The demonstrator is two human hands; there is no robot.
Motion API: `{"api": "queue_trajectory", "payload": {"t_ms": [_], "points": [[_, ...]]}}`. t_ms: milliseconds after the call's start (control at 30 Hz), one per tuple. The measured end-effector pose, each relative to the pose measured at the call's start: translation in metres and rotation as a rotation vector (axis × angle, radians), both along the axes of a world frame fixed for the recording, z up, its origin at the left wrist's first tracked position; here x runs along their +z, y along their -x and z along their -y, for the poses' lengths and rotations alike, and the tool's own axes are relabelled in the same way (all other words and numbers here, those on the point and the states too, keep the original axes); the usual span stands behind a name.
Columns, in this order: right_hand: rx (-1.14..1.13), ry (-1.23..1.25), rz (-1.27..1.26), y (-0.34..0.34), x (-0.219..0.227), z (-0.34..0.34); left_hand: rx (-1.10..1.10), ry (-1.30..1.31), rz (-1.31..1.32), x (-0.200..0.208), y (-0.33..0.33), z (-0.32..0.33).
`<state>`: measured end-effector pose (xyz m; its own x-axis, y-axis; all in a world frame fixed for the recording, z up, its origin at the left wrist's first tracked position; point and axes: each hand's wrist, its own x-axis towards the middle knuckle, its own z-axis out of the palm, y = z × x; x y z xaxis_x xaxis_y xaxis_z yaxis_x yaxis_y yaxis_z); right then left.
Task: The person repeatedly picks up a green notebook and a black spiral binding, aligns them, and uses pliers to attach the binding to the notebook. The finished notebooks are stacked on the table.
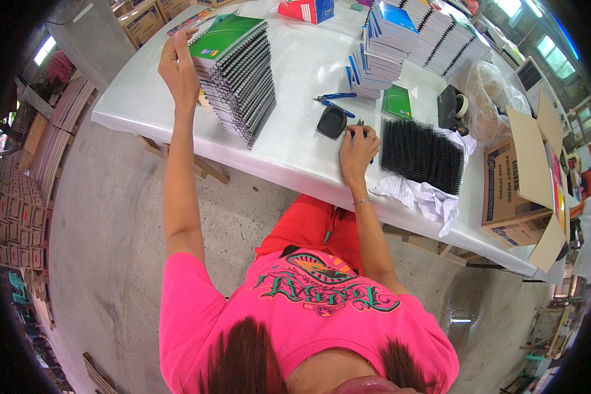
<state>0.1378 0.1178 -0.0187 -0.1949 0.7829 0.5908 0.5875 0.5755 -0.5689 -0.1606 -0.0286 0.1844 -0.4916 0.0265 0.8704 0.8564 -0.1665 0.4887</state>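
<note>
A tall, slightly leaning stack of spiral notebooks with a green cover point(228, 38) on top stands on the white-covered table. My left hand point(178, 71) rests along the stack's left side, fingers stretched toward the top cover's edge. My right hand point(359, 150) is closed low over the table's front part, round what looks like blue-handled pliers; a dark metal tip shows past the fingers, and most of the tool is hidden. Just left of that hand sits a black shallow dish point(331, 123). Another blue-handled cutter point(335, 98) lies behind the dish.
Black spiral coils point(421, 156) lie on crumpled white paper point(421, 197) right of my right hand. A small green notebook point(396, 102), stacked unbound pads point(387, 49), a black tape dispenser point(449, 107), a plastic bag point(496, 98) and an opened carton point(512, 187) stand farther right.
</note>
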Motion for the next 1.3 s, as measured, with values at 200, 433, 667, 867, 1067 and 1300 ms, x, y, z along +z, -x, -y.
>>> {"api": "queue_trajectory", "payload": {"t_ms": [200,433,667,867,1067,1300], "points": [[0.025,0.038,0.021,-0.003,-0.001,-0.002,-0.033,0.04,-0.058,-0.004,-0.008,-0.01],[0.027,0.022,0.001,-0.003,-0.002,-0.002,0.008,-0.017,0.002,-0.004,-0.008,-0.017],[0.028,0.035,-0.01,-0.003,-0.001,-0.001,0.03,0.113,0.025,0.011,-0.012,-0.006],[0.018,0.04,-0.04,0.002,0.003,0.002,-0.008,0.885,-0.17,0.084,-0.003,-0.001],[0.074,-0.097,-0.189,-0.014,0.043,-0.028,0.25,1.545,-0.181,0.089,-0.003,-0.05],[0.071,-0.132,-0.418,-0.03,0.137,-0.16,0.075,1.483,-0.193,0.075,0.035,-0.048]]}}
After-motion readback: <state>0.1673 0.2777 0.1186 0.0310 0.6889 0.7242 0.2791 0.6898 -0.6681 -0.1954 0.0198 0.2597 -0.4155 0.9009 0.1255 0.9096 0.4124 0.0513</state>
